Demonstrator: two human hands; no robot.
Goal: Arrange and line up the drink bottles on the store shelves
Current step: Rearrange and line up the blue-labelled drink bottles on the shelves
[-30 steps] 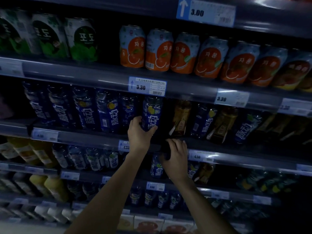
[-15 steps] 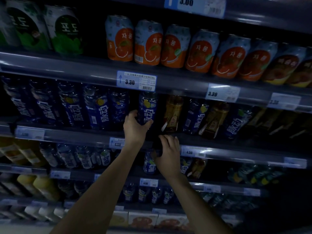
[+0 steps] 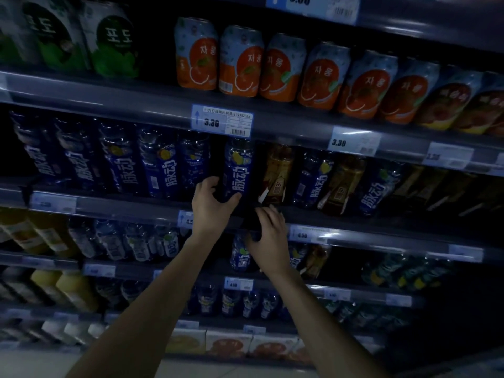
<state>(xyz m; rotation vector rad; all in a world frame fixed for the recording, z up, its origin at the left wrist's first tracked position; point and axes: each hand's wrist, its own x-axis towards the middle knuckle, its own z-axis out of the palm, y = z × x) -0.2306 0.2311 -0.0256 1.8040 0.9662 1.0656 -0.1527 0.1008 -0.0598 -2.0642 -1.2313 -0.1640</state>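
On the dim middle shelf (image 3: 122,208), a blue drink bottle (image 3: 238,165) stands upright in a gap between a row of matching blue bottles (image 3: 161,165) and a brown tea bottle (image 3: 275,175). My left hand (image 3: 211,205) grips the blue bottle's base, thumb on its front. My right hand (image 3: 270,241) is just below and to the right at the shelf's front rail, fingers curled over something dark that I cannot make out. Right of the brown bottle, blue bottles (image 3: 313,178) and brown bottles (image 3: 341,186) alternate.
Orange cans (image 3: 240,61) and green cans (image 3: 114,39) fill the shelf above, which has a 3.30 price tag (image 3: 222,121) on its edge. Lower shelves hold small blue bottles (image 3: 241,255), yellow juice bottles (image 3: 73,290) and cartons (image 3: 226,342). The right side is very dark.
The view has shifted, so the shelves sit further left and higher. My left hand stays on the same blue bottle; my right hand stays at the rail, fingers slightly more spread.
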